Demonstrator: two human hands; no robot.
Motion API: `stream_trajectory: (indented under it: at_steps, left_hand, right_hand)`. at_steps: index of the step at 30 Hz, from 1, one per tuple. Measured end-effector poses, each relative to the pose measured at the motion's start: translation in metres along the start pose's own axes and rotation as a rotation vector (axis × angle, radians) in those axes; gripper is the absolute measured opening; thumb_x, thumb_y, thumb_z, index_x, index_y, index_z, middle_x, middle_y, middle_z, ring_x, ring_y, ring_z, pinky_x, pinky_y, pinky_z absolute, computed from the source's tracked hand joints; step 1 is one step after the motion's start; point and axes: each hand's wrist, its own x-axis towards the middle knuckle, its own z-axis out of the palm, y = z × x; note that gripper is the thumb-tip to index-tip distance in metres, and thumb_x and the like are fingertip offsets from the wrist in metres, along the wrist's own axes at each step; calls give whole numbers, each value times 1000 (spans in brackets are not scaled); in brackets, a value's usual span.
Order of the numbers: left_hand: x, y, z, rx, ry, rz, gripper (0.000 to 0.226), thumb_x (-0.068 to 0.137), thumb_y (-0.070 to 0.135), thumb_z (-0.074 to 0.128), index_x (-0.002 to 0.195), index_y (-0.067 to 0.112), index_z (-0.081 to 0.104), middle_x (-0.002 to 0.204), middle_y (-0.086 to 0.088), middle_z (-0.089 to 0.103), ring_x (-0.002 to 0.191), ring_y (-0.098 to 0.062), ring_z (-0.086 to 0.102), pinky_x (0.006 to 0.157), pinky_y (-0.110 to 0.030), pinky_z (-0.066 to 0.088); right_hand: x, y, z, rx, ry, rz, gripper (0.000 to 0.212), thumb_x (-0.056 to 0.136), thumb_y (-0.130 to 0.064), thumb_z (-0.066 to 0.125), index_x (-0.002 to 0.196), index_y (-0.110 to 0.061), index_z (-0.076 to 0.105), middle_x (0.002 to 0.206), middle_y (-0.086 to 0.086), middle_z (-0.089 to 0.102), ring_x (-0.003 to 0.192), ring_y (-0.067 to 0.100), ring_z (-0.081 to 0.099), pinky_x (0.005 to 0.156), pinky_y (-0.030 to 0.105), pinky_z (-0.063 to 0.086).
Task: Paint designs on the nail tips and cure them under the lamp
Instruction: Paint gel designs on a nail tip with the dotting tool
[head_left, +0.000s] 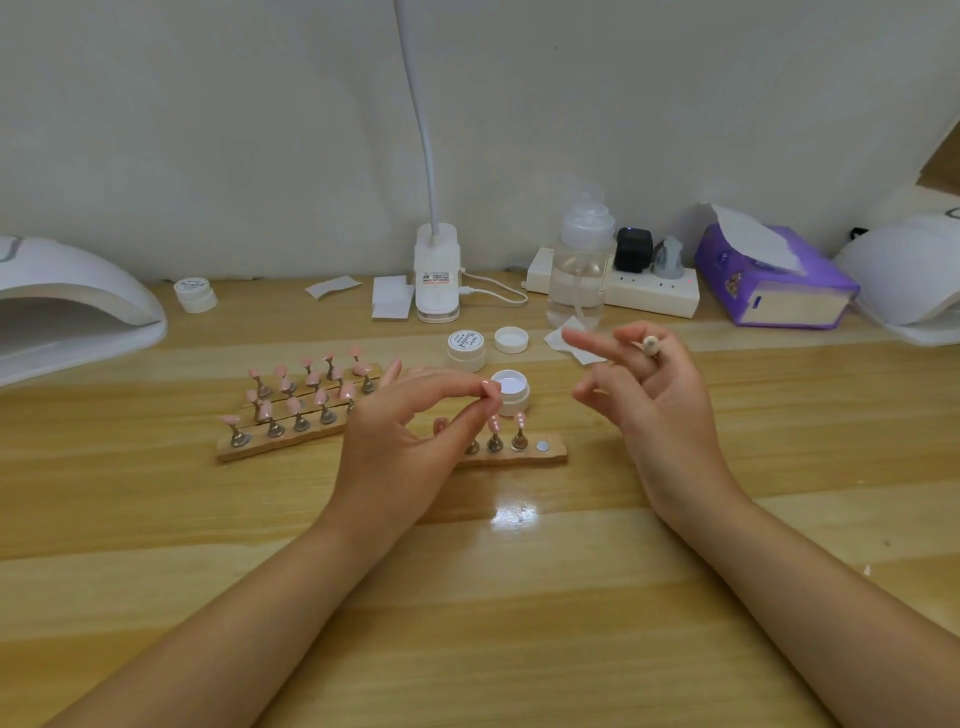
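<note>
My left hand (410, 415) pinches a pink nail tip (487, 385) between thumb and forefinger, above a wooden strip (550, 457) that carries pink nail tips on metal stands (518, 431). My right hand (644, 384) hovers to the right and grips a thin tool (650, 344) whose rounded end points at me; its forefinger is stretched out. An open white jar of paint (511, 391) stands just behind the strip. More wooden strips with several pink tips (306, 400) lie at the left. A white curing lamp (72, 306) sits at the far left.
A second curing lamp (909, 275) sits at the far right beside a purple tissue box (774, 280). A clear pump bottle (579, 265), a power strip (649, 296), a desk-lamp base (437, 275), closed jars (466, 349) (196, 293), a loose lid (511, 339) and wipes (566, 343) stand behind.
</note>
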Motion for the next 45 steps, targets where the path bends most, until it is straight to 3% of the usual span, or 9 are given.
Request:
stream_trajectory:
  at_steps: [2,5,8,11,14,18,26,32,45]
  left_hand:
    - [0,-1,0,-14,-10,-3,14,72,27,64,79,40,60,80,28,62,87,7,61,108,-30,26]
    - [0,-3,1,-23,-28,6,13,73,28,63,80,38,60,81,27,63,89,6,61,107,-27,26]
    - [-1,-4,2,-35,-21,-12,11,73,30,62,80,38,61,80,27,64,88,5,61,107,-21,25]
    - [-1,-6,2,-42,-20,-21,7,73,33,62,79,36,62,79,26,66,88,5,61,107,-25,26]
    - [0,-7,2,-51,-16,-18,4,76,33,67,78,35,65,82,24,68,86,4,62,106,-42,33]
    - [1,-9,3,-66,6,-35,8,75,27,65,81,28,70,88,20,69,84,1,63,93,-58,41]
    - [2,-11,3,-57,42,-48,12,75,26,66,84,31,70,87,22,69,84,0,64,93,-58,41]
    - [2,-10,4,-57,67,-45,21,74,27,65,94,32,64,90,21,67,82,1,63,93,-57,41]
    - [2,-11,4,-57,57,-14,24,74,36,67,97,33,63,84,34,64,83,2,63,91,-57,43]
  right_hand:
    - [0,-4,3,-29,76,-8,19,87,-21,56,73,-13,46,58,0,67,45,6,52,52,18,50]
    - [6,-7,4,-29,147,55,44,95,-41,36,64,-14,51,35,-1,43,32,6,37,45,22,42]
    - [18,-5,5,-4,61,129,56,97,-48,23,81,-20,68,43,0,53,36,7,39,46,22,43]
    - [29,0,13,-45,70,127,38,92,-42,46,74,-18,70,52,-4,62,43,3,50,48,18,48]
    - [41,7,23,-164,90,46,28,84,-33,64,64,-13,66,42,-7,54,41,1,48,46,14,44]
    - [50,20,34,-163,152,-9,46,84,-37,62,61,3,62,35,-6,47,36,1,45,45,12,39]
    - [48,34,34,-376,121,-176,50,85,-28,64,55,10,57,38,-9,51,42,0,52,48,12,38]
    - [48,33,37,-438,111,-247,53,88,-26,61,58,16,52,58,30,56,57,31,54,54,35,40]
    - [47,35,37,-477,81,-252,54,88,-26,61,56,15,50,57,31,54,59,35,51,54,35,37]
